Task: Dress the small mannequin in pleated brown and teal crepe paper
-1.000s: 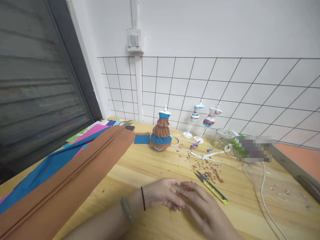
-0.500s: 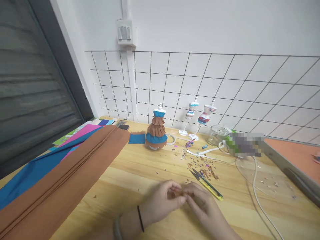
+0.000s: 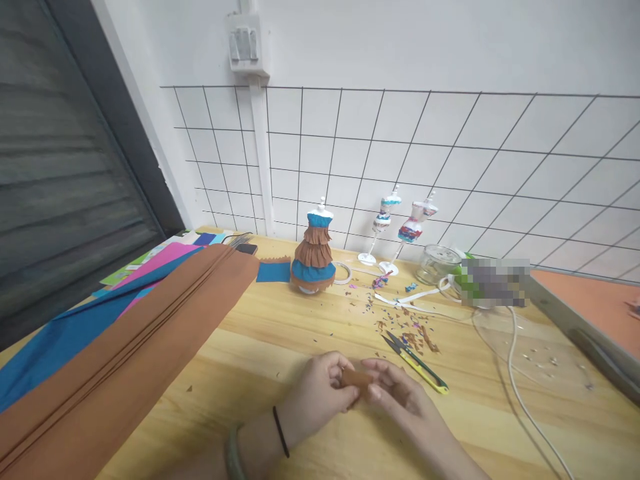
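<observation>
Between my two hands is a small piece of brown crepe paper, low over the front of the table. My left hand pinches its left end with thumb and fingers. At the right end, my right hand grips the paper with thumb and forefinger. Just beyond my right hand lie yellow and green thread snips, blades pointing away to the left. Farther back stands a small dress form clad in tiers of brown and blue crepe paper.
Long brown crepe paper covers the left side over blue and pink sheets. Paper scraps lie beyond the snips. Two small dress forms, a glass jar and a tape roll stand behind. A white cable runs along the right.
My hands have moved slightly apart, and more of the brown crepe paper shows between them. The view has tilted a little; the things on the table stay put.
</observation>
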{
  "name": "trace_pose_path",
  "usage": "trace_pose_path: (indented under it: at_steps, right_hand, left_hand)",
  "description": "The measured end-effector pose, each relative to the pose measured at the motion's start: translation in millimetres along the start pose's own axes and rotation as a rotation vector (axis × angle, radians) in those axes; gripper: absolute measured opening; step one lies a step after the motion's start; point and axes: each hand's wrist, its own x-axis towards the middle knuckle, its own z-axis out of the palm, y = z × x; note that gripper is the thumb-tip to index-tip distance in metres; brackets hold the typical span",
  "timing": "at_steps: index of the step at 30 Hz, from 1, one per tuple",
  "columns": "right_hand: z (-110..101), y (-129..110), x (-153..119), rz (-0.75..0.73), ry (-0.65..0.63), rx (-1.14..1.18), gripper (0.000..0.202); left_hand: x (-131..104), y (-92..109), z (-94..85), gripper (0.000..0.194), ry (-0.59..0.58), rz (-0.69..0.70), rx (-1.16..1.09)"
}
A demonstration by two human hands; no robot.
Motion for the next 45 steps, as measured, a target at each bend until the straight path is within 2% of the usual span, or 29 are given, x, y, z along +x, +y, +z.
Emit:
trace_pose_path:
  at_steps: [2, 6, 10, 13, 19, 23, 25, 28, 30, 37, 40, 42, 45]
  right_hand:
    - [2, 4, 0, -0.001, -0.025, -0.02, 0.04]
    - [-2, 14, 4, 0.004, 0.079, -0.057, 0.039]
    - [-5, 18, 6, -0.005, 0.12, -0.01, 0.036]
    - [-2, 18, 6, 0.003, 0.074, 0.015, 0.038]
    - [-1, 17, 7, 0.028, 0.097, 0.028, 0.045]
    - [-3, 15, 10, 0.065, 0.12, 0.062, 0.049]
    - [-2, 16, 10, 0.062, 0.128, 0.042, 0.049]
    - [1, 20, 9, 0.029, 0.108, 0.029, 0.046]
    - [0, 21, 8, 0.032, 0.069, 0.069, 0.046]
    - [-8, 20, 10, 0.07, 0.101, 0.142, 0.046]
    - [-6, 19, 9, 0.059, 0.042, 0.153, 0.041]
    - [-4, 18, 8, 0.051, -0.001, 0.113, 0.035]
    - [-4, 14, 8, 0.048, 0.011, 0.024, 0.031]
  left_hand:
    - [-2, -1, 0.7, 0.029, 0.002, 0.044, 0.069]
    - [-3, -4, -2.0, 0.044, -0.04, 0.102, 0.224]
    - [-1, -4, -3.1, 0.06, -0.066, 0.064, 0.106]
    - [-2, -2, -1.1, 0.071, -0.047, 0.055, 0.101]
    - [-5, -2, 0.7, 0.078, -0.093, 0.064, 0.146]
    - [-2, -7, -1.1, 0.084, -0.101, 0.049, 0.055]
    - [-1, -8, -2.1, 0.081, -0.088, 0.061, 0.007]
    - [-1, -7, -3.3, 0.045, -0.043, 0.043, -0.014]
    - [0, -6, -4.0, 0.031, -0.027, 0.016, -0.027]
    - [6, -7, -6.7, 0.043, 0.018, 0.001, -0.089]
    - [5, -6, -5.7, 0.047, 0.014, -0.006, -0.097]
    - [3, -5, -4.1, 0.047, -0.002, -0.012, -0.099]
    - [2, -5, -2.8, 0.045, -0.014, -0.011, -0.105]
